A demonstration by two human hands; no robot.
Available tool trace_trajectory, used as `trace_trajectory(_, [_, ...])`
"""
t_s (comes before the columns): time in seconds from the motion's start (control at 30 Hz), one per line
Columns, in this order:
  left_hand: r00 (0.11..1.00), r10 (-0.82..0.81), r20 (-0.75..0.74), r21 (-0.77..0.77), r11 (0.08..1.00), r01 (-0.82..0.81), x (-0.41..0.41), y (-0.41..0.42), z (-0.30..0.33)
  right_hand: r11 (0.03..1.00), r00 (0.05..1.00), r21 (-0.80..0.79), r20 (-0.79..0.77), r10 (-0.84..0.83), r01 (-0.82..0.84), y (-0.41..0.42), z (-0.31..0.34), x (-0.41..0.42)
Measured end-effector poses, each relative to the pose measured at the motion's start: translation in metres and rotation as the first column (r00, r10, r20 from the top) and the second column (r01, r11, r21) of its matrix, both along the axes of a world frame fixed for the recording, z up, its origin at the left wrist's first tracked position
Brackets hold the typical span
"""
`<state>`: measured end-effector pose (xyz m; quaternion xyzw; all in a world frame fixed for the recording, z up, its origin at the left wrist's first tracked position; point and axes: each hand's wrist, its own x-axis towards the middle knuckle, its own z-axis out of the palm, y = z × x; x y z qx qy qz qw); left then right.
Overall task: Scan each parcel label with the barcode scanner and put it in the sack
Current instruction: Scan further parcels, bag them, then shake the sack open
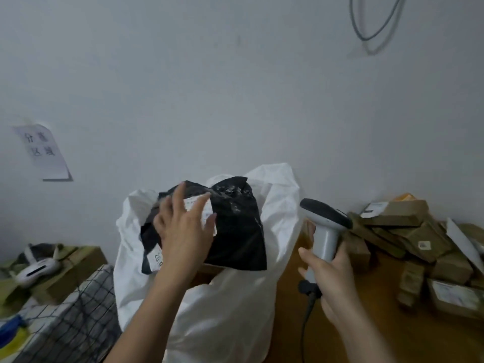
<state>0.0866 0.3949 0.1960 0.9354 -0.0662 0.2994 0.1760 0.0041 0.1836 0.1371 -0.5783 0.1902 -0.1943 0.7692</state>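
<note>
left hand (pixel 183 231): bare, no glove, no ring, no watch or band at the wrist
left forearm (pixel 146 310): bare up to the frame's bottom edge, no sleeve in view
right hand (pixel 332 281): bare, no glove, no ring visible on the parts that show
right forearm (pixel 366 334): bare to the frame edge, no sleeve, no wristband
nails: short, unpainted where visible on the left fingers (pixel 195 208)
clothing: none in view, only hands and forearms show
</note>
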Motion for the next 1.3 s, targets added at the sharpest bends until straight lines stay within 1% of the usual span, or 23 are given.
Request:
trace_trajectory(0.03, [0.994, -0.068, -0.08, 0.081, 0.994, 0.075, 0.006, 0.005, -0.002, 1.0, 1.0, -0.013, -0.013, -0.004, 0.004, 0.008, -0.002, 0.008])
trace_trajectory(0.1, [0.956, -0.121, -0.268, 0.24, 0.952, 0.188, 0.022, 0.012, -0.005, 1.0, 0.999, -0.017, -0.029, -0.018, 0.018, 0.019, -0.004, 0.021])
trace_trajectory(0.13, [0.924, -0.116, -0.364, 0.287, 0.93, 0.23, 0.029, 0.014, -0.006, 0.999, 0.999, -0.014, -0.034, -0.031, 0.031, 0.022, -0.006, 0.027])
trace_trajectory(0.2, [0.859, -0.103, -0.502, 0.303, 0.909, 0.286, 0.044, 0.018, -0.006, 0.997, 0.997, -0.031, -0.032, -0.065, 0.064, 0.026, -0.007, 0.039])
trace_trajectory(0.33, [0.793, -0.072, -0.605, 0.351, 0.87, 0.347, 0.068, 0.021, -0.002, 0.995, 0.995, -0.07, -0.055, -0.079, 0.075, 0.023, -0.008, 0.06])
trace_trajectory(0.5, [0.694, -0.069, -0.717, 0.342, 0.833, 0.435, 0.095, 0.019, -0.008, 0.986, 0.993, -0.122, -0.032, -0.116, 0.111, 0.003, -0.01, 0.084])
trace_trajectory(0.57, [0.666, -0.066, -0.743, 0.36, 0.8, 0.48, 0.099, 0.013, -0.009, 0.983, 0.992, -0.132, 0.03, -0.121, 0.124, -0.006, -0.006, 0.09])
trace_trajectory(0.63, [0.649, -0.06, -0.758, 0.384, 0.764, 0.519, 0.101, 0.005, -0.008, 0.988, 0.985, -0.105, 0.144, -0.097, 0.112, -0.011, 0.003, 0.095])
trace_trajectory(0.73, [0.643, -0.04, -0.765, 0.412, 0.736, 0.536, 0.105, -0.006, -0.01, 0.995, 0.933, -0.076, 0.36, -0.025, 0.056, -0.014, 0.023, 0.104])
trace_trajectory(0.8, [0.641, -0.032, -0.767, 0.421, 0.728, 0.541, 0.107, -0.011, -0.012, 0.993, 0.901, -0.115, 0.434, 0.029, 0.024, -0.014, 0.034, 0.109])
trace_trajectory(0.87, [0.631, -0.043, -0.775, 0.415, 0.719, 0.558, 0.108, -0.013, -0.014, 0.98, 0.903, -0.193, 0.427, 0.035, 0.054, -0.012, 0.036, 0.113])
trace_trajectory(0.93, [0.621, -0.064, -0.781, 0.394, 0.721, 0.57, 0.11, -0.01, -0.016, 0.969, 0.913, -0.238, 0.406, 0.036, 0.067, -0.011, 0.034, 0.118])
trace_trajectory(1.0, [0.618, -0.073, -0.783, 0.38, 0.731, 0.567, 0.112, -0.005, -0.015, 0.964, 0.911, -0.262, 0.404, 0.08, 0.032, -0.01, 0.033, 0.122])
trace_trajectory(1.1, [0.623, -0.073, -0.779, 0.385, 0.728, 0.567, 0.11, -0.005, -0.014, 0.967, 0.908, -0.247, 0.387, 0.159, -0.064, -0.014, 0.032, 0.124])
trace_trajectory(1.2, [0.633, -0.069, -0.771, 0.381, 0.747, 0.545, 0.11, -0.005, -0.02, 0.946, 0.916, -0.294, 0.324, 0.236, -0.14, -0.022, 0.029, 0.129])
trace_trajectory(1.23, [0.632, -0.09, -0.769, 0.354, 0.763, 0.54, 0.111, -0.004, -0.022, 0.931, 0.914, -0.33, 0.307, 0.264, -0.158, -0.023, 0.03, 0.131])
trace_trajectory(1.3, [0.617, -0.198, -0.762, 0.244, 0.794, 0.556, 0.108, -0.002, -0.022, 0.898, 0.909, -0.395, 0.275, 0.314, -0.191, -0.019, 0.031, 0.135])
